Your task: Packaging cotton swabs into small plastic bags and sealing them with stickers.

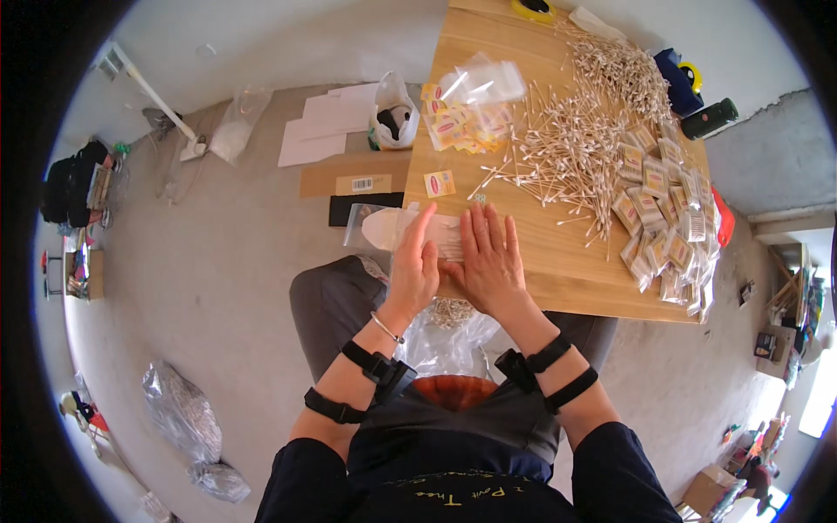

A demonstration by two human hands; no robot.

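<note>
Both hands lie at the near edge of the wooden tabletop (558, 270). The left hand (412, 270) and right hand (488, 261) press flat, side by side, on a clear plastic bag (384, 228) that overhangs the tabletop's left corner; fingers (481, 228) are extended and released, gripping nothing. Beyond them, a loose heap of cotton swabs (571, 152) spreads across the middle. Filled small packets (663, 227) crowd the right edge, and yellow label cards (458, 126) sit near the left edge. A single label card (439, 183) lies just beyond the bag.
</note>
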